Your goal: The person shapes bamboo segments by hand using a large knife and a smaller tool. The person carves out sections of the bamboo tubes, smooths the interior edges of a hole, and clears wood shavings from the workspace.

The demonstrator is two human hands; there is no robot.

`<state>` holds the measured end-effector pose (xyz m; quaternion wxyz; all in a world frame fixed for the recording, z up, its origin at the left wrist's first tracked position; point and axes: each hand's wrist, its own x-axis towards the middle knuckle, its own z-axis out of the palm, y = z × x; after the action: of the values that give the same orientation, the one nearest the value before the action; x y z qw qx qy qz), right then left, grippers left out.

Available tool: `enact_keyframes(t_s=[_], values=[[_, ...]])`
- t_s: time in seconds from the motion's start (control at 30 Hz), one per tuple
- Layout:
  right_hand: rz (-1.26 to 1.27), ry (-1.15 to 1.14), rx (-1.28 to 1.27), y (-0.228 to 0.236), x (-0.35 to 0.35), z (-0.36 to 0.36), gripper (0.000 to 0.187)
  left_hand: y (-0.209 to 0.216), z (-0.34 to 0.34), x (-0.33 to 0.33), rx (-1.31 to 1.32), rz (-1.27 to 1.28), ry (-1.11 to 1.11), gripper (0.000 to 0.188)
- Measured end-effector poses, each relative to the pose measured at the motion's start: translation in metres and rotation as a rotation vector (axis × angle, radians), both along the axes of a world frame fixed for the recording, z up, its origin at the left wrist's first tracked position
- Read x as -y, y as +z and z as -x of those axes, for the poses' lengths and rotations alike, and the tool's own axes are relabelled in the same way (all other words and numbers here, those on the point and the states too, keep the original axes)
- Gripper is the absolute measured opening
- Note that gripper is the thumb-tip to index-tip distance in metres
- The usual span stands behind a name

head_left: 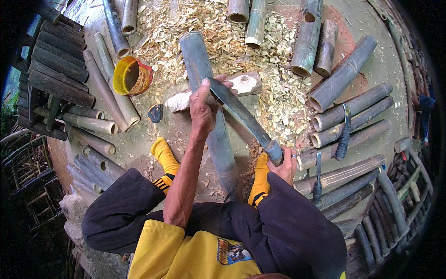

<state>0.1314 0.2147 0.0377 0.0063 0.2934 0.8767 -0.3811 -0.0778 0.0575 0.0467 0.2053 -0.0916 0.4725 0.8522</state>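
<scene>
A machete (pixel 241 111) with a long dark blade lies slantwise in front of me. My right hand (pixel 285 168) is closed around the butt of its handle, beside my right knee. Near the blade's far end, my left hand (pixel 204 104) has its thumb on one side and its fingers showing past the other, gripping the blade. Beneath that hand runs a thick grey-green bamboo pole (pixel 195 53), whose near end reaches between my legs. The pole rests across a pale, chipped wooden block (pixel 246 84); my left palm's contact with the pole is hidden.
Wood chips (pixel 172 23) cover the floor ahead. To the left are a yellow-and-red bucket (pixel 133 76), a small black-and-orange object (pixel 155 113) and bamboo lengths (pixel 109 76). Cut bamboo tubes (pixel 344 74) lie right, with a dark-handled curved blade (pixel 344 132) and a narrow tool (pixel 318 179) on them.
</scene>
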Motion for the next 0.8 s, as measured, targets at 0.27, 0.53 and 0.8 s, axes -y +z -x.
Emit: enact_keyframes(t_s=[0.27, 0.53, 0.8], values=[[0.194, 0.108, 0.09, -0.021, 0.005, 0.01, 0.041, -0.015, 0.009, 0.005, -0.068, 0.153, 0.085, 0.051], [0.474, 0.057, 0.109, -0.067, -0.005, 0.059, 0.049, -0.02, 0.054, 0.008, -0.183, 0.508, 0.333, 0.037], [0.549, 0.055, 0.305, -0.076, 0.01, 0.076, 0.057, -0.015, 0.103, -0.019, -0.526, 0.953, 0.204, 0.028]])
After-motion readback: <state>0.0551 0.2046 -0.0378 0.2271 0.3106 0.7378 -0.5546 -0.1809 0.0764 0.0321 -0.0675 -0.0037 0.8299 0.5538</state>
